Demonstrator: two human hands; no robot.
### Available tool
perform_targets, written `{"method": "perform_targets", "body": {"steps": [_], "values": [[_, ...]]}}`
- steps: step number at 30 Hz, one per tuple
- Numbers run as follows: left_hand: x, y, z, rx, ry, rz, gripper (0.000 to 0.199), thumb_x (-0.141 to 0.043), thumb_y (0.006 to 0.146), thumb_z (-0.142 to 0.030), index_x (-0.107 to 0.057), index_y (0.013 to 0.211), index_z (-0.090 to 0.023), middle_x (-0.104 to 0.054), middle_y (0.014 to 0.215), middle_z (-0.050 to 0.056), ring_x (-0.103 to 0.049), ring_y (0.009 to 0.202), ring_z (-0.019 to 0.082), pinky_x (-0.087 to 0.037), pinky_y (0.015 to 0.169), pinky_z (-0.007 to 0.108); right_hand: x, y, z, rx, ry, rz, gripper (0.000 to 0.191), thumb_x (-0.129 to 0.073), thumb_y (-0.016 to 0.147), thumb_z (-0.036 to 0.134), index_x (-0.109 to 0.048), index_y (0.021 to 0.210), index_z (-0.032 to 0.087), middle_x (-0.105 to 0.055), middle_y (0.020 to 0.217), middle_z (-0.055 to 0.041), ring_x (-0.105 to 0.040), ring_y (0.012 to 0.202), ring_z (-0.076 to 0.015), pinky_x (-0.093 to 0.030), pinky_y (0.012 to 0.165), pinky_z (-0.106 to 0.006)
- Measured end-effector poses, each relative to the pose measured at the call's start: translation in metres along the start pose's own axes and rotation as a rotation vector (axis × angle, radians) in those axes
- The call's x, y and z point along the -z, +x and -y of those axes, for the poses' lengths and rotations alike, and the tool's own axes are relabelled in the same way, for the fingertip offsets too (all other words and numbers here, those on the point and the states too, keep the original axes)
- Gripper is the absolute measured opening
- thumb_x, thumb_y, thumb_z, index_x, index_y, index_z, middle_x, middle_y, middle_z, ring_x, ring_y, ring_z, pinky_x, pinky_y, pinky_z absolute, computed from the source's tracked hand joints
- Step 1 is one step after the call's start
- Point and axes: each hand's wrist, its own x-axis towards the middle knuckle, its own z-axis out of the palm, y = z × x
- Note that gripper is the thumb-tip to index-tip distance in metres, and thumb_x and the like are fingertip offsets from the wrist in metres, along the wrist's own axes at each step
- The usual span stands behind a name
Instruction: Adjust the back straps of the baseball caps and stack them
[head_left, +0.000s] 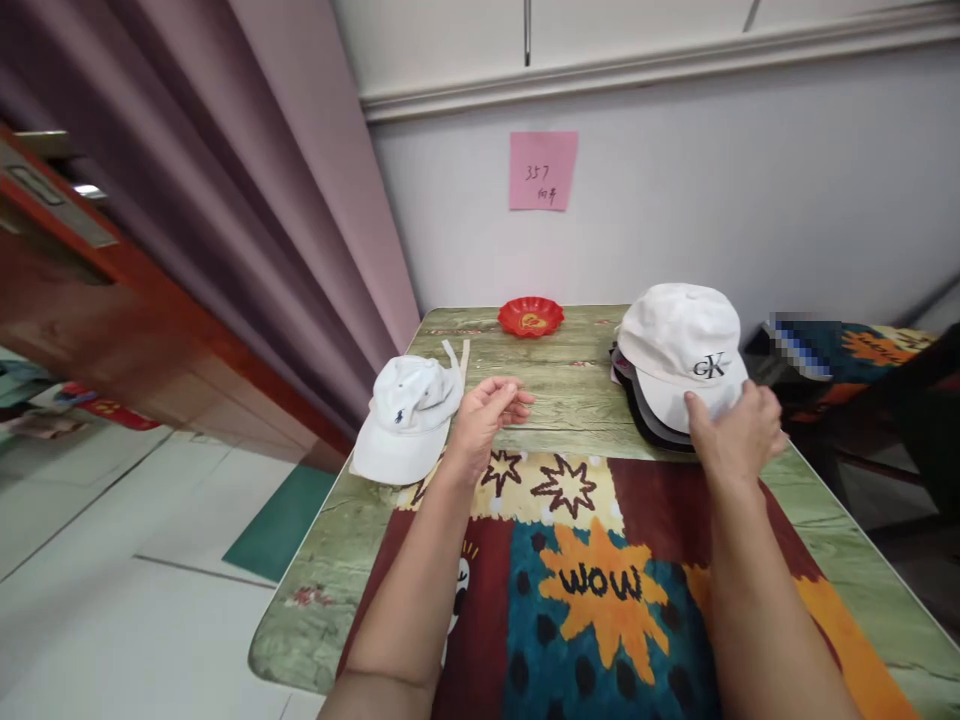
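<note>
A white cap with black CK letters [684, 335] tops a stack on the table's right side, dark brims [654, 425] showing beneath it. My right hand [739, 430] is at the front right of its brim, thumb on the brim; the other fingers are bent at its right edge, partly hidden. Another white cap with a small dark logo [409, 410] lies on the left with its strap ends sticking up. Just right of that cap my left hand [491, 410] hovers with bent fingers, thumb close to the index finger, and no object visible in it.
A red scalloped dish [531, 318] stands at the back of the wood-patterned table [300, 610]. Across the front lies a colourful cloth marked WOW [600, 585]. A pink note [543, 170] is stuck on the wall behind. Purple curtains [300, 150] hang at the left.
</note>
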Motion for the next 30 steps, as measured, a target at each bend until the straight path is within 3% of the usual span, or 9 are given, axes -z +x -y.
{"method": "perform_targets", "body": {"steps": [3, 6, 8, 10, 15, 17, 20, 24, 30], "values": [[0.024, 0.008, -0.003, -0.219, 0.265, -0.215, 0.029, -0.074, 0.081, -0.041, -0.067, 0.099, -0.019, -0.074, 0.093, 0.006, -0.066, 0.076, 0.016, -0.053, 0.076, 0.031, 0.009, 0.000, 0.014, 0.069, 0.112, -0.191, 0.069, -0.065, 0.085, 0.047, -0.053, 0.143, 0.013, -0.046, 0.152, -0.0256, -0.044, 0.140, -0.0456, -0.030, 0.114, -0.068], [0.060, 0.013, -0.009, -0.430, 0.698, -0.592, 0.020, -0.070, 0.081, -0.030, -0.067, 0.099, -0.021, -0.071, 0.103, 0.007, -0.065, 0.091, 0.021, -0.051, 0.087, 0.036, 0.015, -0.002, 0.030, 0.207, 0.247, -0.243, 0.050, -0.065, 0.088, 0.040, -0.064, 0.132, 0.015, -0.056, 0.145, -0.0212, -0.051, 0.136, -0.0396, -0.038, 0.113, -0.060], [0.085, 0.013, -0.013, -0.462, 0.949, -0.792, 0.020, -0.069, 0.082, -0.028, -0.067, 0.101, -0.021, -0.068, 0.113, 0.009, -0.062, 0.108, 0.026, -0.046, 0.099, 0.040, 0.015, -0.005, 0.037, 0.249, 0.323, -0.213, 0.038, -0.062, 0.090, 0.037, -0.069, 0.122, 0.016, -0.062, 0.137, -0.0185, -0.056, 0.131, -0.0362, -0.041, 0.111, -0.056], [0.105, 0.011, -0.014, -0.379, 1.113, -0.900, 0.023, -0.072, 0.080, -0.031, -0.066, 0.101, -0.022, -0.065, 0.122, 0.011, -0.057, 0.121, 0.031, -0.041, 0.107, 0.044, 0.013, -0.009, 0.043, 0.251, 0.369, -0.175, 0.032, -0.061, 0.091, 0.036, -0.072, 0.114, 0.017, -0.067, 0.130, -0.0165, -0.060, 0.126, -0.0341, -0.044, 0.109, -0.054], [0.125, 0.012, -0.005, -0.041, 1.248, -0.849, 0.025, -0.080, 0.075, -0.040, -0.066, 0.086, -0.022, -0.064, 0.126, 0.013, -0.054, 0.124, 0.037, -0.041, 0.104, 0.051, 0.012, -0.018, 0.053, 0.210, 0.394, -0.124, 0.032, -0.061, 0.090, 0.039, -0.076, 0.109, 0.017, -0.073, 0.122, -0.0133, -0.067, 0.111, -0.0311, -0.050, 0.100, -0.048], [0.125, 0.013, -0.002, 0.003, 1.286, -0.793, 0.028, -0.082, 0.072, -0.043, -0.066, 0.082, -0.022, -0.064, 0.127, 0.012, -0.053, 0.126, 0.038, -0.039, 0.105, 0.053, 0.015, -0.020, 0.058, 0.177, 0.382, -0.102, 0.036, -0.061, 0.090, 0.042, -0.077, 0.110, 0.017, -0.075, 0.116, -0.0129, -0.069, 0.091, -0.0278, -0.051, 0.093, -0.045], [0.124, 0.012, -0.002, 0.003, 1.331, -0.747, 0.028, -0.083, 0.071, -0.042, -0.066, 0.081, -0.022, -0.061, 0.136, 0.012, -0.051, 0.129, 0.038, -0.034, 0.107, 0.057, 0.021, -0.023, 0.065, 0.089, 0.356, -0.046, 0.042, -0.062, 0.089, 0.047, -0.078, 0.113, 0.017, -0.076, 0.097, -0.0104, -0.055, 0.059, -0.0189, -0.051, 0.081, -0.043], [0.126, 0.012, 0.000, -0.089, 1.262, -0.807, 0.011, -0.072, 0.080, -0.027, -0.064, 0.075, -0.022, -0.065, 0.132, 0.008, -0.054, 0.125, 0.035, -0.033, 0.109, 0.055, 0.026, -0.027, 0.071, 0.036, 0.394, 0.001, 0.040, -0.064, 0.088, 0.048, -0.079, 0.111, 0.018, -0.076, 0.087, -0.0070, -0.045, 0.050, -0.0145, -0.049, 0.077, -0.040], [0.120, 0.016, -0.006, -0.555, 0.733, -0.874, 0.012, -0.069, 0.082, -0.028, -0.061, 0.076, -0.022, -0.071, 0.109, 0.006, -0.065, 0.108, 0.023, -0.046, 0.103, 0.037, 0.020, -0.033, 0.075, 0.069, 0.506, 0.125, 0.038, -0.064, 0.090, 0.050, -0.079, 0.106, 0.020, -0.078, 0.095, -0.0091, -0.069, 0.077, -0.0241, -0.051, 0.087, -0.040]]}}
